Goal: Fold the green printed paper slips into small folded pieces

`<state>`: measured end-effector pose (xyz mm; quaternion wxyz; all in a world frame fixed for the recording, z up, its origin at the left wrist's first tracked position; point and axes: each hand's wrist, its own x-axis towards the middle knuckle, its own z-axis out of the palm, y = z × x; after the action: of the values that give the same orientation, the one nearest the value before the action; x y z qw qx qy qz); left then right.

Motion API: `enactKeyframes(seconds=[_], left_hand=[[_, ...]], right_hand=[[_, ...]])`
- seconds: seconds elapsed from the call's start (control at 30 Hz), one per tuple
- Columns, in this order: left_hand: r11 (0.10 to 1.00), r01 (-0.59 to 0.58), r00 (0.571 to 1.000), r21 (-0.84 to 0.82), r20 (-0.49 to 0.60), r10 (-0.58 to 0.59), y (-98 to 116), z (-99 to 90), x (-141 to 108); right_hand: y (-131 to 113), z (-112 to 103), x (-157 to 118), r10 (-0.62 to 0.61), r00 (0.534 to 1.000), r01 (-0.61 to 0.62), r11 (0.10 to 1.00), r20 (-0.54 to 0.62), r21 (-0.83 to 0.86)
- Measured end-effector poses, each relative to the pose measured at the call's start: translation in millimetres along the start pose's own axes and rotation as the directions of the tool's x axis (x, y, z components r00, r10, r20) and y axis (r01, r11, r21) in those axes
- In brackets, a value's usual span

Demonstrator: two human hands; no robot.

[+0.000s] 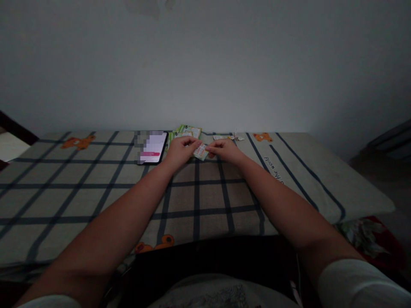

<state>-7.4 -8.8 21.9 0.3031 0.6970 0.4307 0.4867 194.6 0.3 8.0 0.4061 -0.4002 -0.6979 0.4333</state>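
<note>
Between my two hands is a small printed packet [201, 152], pale with green and reddish print. My left hand [181, 150] pinches its upper left side. The fingertips of my right hand [224, 150] are closed at its right edge. Behind my left hand lie several green printed packets [189, 129], partly covered by that hand. Beyond my right hand are a flat pale packet [220, 137] and some small crumpled whitish scraps [236, 137], too small to make out clearly.
A phone [154, 147] with a lit screen lies left of my left hand. Everything rests on a table with a checked cloth [212, 196] bearing bear prints. A plain wall [205, 64] stands right behind the table. At the lower right is a red patterned thing [372, 239].
</note>
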Motion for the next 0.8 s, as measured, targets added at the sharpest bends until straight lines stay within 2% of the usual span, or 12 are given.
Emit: enactKeyframes(seconds=[0.17, 0.37, 0.47, 0.57, 0.8], left_hand=[[1.000, 0.005, 0.999, 0.008, -0.032, -0.005, 0.3, -0.3, 1.3], [0.991, 0.103, 0.993, -0.085, 0.065, -0.098, -2.6, 0.4, 1.7], [0.993, 0.091, 0.993, -0.078, 0.088, -0.084, -5.8, -0.2, 2.8], [0.994, 0.083, 0.995, -0.068, 0.068, -0.079, -5.4, -0.1, 2.9], [0.965, 0.172, 0.983, -0.196, -0.028, -0.181, -5.4, 4.5, 1.8]], right_hand=[[2.8, 2.9, 2.2, -0.009, 0.999, 0.013, 0.995, -0.046, 0.096], [6.7, 1.4, 3.7, -0.070, 0.991, 0.069, 0.998, -0.118, -0.014], [7.3, -0.6, 3.3, -0.102, 0.981, 0.091, 0.993, -0.166, -0.074], [6.2, -1.0, 3.1, -0.119, 0.978, 0.103, 0.990, -0.172, -0.100], [6.3, 0.7, 4.7, -0.087, 0.981, 0.108, 0.987, -0.172, 0.116]])
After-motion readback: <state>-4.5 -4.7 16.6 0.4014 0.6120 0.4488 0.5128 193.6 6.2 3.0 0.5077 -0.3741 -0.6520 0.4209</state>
